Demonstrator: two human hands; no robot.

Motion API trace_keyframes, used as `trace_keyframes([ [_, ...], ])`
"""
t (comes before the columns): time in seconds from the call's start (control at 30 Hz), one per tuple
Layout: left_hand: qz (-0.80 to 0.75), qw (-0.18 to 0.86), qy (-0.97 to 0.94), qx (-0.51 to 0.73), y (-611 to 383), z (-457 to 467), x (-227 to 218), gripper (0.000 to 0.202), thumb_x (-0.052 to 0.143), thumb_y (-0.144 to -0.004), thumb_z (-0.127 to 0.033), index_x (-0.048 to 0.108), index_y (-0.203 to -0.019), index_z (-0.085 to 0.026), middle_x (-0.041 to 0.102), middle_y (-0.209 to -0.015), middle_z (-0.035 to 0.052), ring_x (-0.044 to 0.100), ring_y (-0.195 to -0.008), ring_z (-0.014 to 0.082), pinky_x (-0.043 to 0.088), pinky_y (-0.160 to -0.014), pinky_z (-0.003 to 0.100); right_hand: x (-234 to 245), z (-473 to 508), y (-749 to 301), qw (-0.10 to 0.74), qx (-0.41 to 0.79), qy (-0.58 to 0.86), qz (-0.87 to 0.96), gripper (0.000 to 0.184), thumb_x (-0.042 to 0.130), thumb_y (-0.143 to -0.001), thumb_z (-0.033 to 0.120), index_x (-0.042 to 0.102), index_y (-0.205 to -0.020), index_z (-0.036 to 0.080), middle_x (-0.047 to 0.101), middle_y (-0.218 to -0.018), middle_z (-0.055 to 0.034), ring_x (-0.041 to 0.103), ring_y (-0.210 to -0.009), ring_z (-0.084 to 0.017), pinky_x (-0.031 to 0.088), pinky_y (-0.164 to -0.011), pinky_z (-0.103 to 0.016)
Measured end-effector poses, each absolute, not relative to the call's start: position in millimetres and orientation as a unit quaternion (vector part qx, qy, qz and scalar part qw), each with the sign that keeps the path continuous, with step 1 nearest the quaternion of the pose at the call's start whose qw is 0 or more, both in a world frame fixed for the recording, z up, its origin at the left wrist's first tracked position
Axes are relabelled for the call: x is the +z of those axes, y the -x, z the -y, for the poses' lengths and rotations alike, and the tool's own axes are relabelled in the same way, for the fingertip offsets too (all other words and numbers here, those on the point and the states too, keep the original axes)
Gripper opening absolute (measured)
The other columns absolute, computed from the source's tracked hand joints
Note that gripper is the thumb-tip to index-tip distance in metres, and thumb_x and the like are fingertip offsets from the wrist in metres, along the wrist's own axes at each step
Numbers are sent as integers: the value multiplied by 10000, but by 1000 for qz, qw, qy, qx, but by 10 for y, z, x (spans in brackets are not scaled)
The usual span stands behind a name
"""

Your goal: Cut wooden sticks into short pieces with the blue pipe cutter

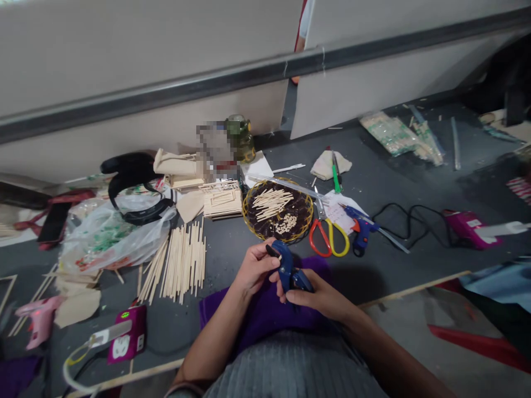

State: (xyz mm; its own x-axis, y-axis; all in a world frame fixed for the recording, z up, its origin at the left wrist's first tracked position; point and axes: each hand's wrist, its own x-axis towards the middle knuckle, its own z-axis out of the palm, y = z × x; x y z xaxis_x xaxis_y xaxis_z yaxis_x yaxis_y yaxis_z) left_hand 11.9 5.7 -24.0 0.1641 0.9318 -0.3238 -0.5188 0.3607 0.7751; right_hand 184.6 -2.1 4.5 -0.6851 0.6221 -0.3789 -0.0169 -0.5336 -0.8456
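My right hand (318,298) is wrapped round the handle of a blue cutting tool (290,271), held over a purple cloth (265,309) on my lap. My left hand (254,269) pinches the tool's upper black-tipped end between thumb and fingers. Just beyond the hands sits a round yellow-rimmed basket (277,210) holding short wooden sticks. A bundle of long wooden sticks (180,260) lies on the dark floor to the left of my hands.
Red and yellow scissors (327,232) and a blue glue gun (362,226) with a black cord lie right of the basket. A plastic bag (112,232), a black headband (136,188), a pink glue gun (39,318) and magenta boxes (128,334) sit left. Grey panels stand behind.
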Motion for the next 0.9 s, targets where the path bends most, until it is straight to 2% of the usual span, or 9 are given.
trace_keyframes([
  [0.27, -397, 709, -274, 515, -90, -89, -231, 333, 901, -509, -364, 728, -668, -130, 535, -717, 13, 484, -619, 94, 403, -546, 232, 46, 52, -1824, 196, 779, 373, 464, 304, 663, -779, 366, 682, -1005, 164, 629, -785, -15, 587, -700, -155, 457, -687, -294],
  [0.47, -385, 710, -309, 503, -74, -107, -248, 331, 880, -554, -396, 735, -693, -133, 554, -742, 28, 509, -616, 104, 415, -558, 244, 47, 36, -1812, 186, 726, 390, 535, 178, 612, -809, 313, 640, -911, 169, 586, -717, 10, 528, -634, -130, 421, -636, -267],
  [0.67, -341, 689, -431, 473, 36, -140, -329, 317, 831, -610, -467, 777, -733, -179, 604, -764, 75, 577, -651, 163, 481, -584, 297, 17, 32, -1815, 205, 594, 383, 677, 38, 548, -826, 206, 534, -791, 203, 571, -730, 6, 516, -660, -137, 404, -639, -261],
  [0.8, -297, 685, -518, 417, 133, -198, -427, 341, 809, -616, -535, 791, -734, -216, 650, -750, 109, 612, -688, 212, 516, -656, 356, -162, 35, -1832, 227, 493, 352, 763, 78, 526, -772, 158, 479, -799, 215, 556, -717, -10, 483, -633, -147, 376, -603, -266],
  [0.9, -286, 687, -543, 388, 170, -264, -453, 326, 787, -658, -525, 800, -783, -224, 671, -780, 125, 630, -720, 226, 521, -681, 361, -311, 16, -1859, 233, 458, 341, 787, 105, 517, -745, 153, 452, -789, 224, 541, -693, -10, 475, -613, -152, 365, -583, -267],
])
